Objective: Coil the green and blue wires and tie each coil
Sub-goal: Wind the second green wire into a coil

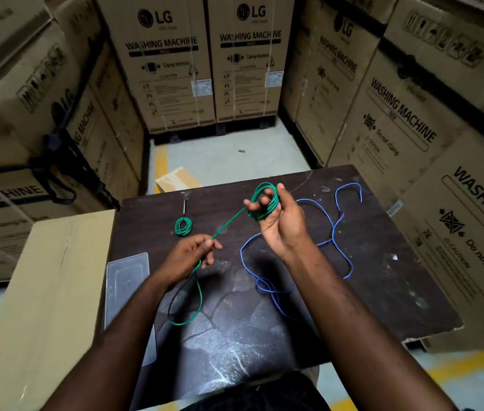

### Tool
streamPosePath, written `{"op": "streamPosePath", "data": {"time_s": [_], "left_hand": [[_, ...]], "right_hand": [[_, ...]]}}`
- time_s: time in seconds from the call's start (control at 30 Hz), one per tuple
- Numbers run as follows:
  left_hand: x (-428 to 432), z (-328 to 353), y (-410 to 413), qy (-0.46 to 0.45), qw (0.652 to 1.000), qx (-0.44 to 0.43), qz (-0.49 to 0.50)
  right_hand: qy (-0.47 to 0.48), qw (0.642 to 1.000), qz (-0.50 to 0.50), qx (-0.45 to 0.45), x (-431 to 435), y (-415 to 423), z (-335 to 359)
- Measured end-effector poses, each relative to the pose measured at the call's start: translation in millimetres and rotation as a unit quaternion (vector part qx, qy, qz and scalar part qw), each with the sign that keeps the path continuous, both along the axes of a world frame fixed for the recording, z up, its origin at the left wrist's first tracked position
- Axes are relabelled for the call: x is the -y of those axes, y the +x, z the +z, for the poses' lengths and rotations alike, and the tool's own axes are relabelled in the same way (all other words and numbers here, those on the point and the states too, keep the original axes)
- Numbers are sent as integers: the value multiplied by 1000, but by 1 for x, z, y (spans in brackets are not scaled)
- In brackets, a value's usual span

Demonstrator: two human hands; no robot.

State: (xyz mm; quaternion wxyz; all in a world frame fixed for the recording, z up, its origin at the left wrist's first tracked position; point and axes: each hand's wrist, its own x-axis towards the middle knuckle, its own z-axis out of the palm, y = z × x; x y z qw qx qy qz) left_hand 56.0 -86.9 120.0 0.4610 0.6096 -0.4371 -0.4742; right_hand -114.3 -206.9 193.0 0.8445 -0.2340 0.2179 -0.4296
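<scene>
Washing-machine cartons (163, 63) wall you in on three sides. Dark table (383, 277) in front. Blue wire (334, 232) lies loose and uncoiled on its right half. Your right hand (279, 221) is raised, fingers curled through coiled turns of green wire (227, 225). Your left hand (190, 253) pinches that wire's taut strand, and the tail hangs below it. Small green coil (183, 232) lies apart on the table, behind your left hand.

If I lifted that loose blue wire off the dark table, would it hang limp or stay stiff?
Probably droops: the thin blue wire sprawls in loose curves. Likely light, being so thin. Its overlapping loops might snag.
</scene>
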Motion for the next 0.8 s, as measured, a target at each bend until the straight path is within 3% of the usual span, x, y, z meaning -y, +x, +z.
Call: {"op": "streamPosePath", "data": {"time_s": [0.17,0.27,0.33,0.43,0.57,0.63,0.73,0.8], "left_hand": [[-3,-8,-12,30,994,20,-101],[-7,-1,-18,23,992,19,-125],[-8,6,-20,12,991,32,-132],[-9,17,-17,10,987,54,-148],[-12,25,-6,42,982,79,-167],[-12,29,-1,69,983,80,-153],[-12,30,10,99,982,88,-132],[-13,29,14,112,981,91,-128]], "right_hand": [[-58,997,-45,-4,2,13,-9],[-155,970,-91,-162,6,21,-25],[-229,925,-89,-290,2,25,-39],[-366,812,-25,-454,-7,23,-63],[-504,659,89,-551,-18,6,-77],[-532,630,133,-550,-24,-1,-80],[-543,632,184,-522,-27,-4,-79],[-581,601,179,-519,-26,-4,-80]]}}
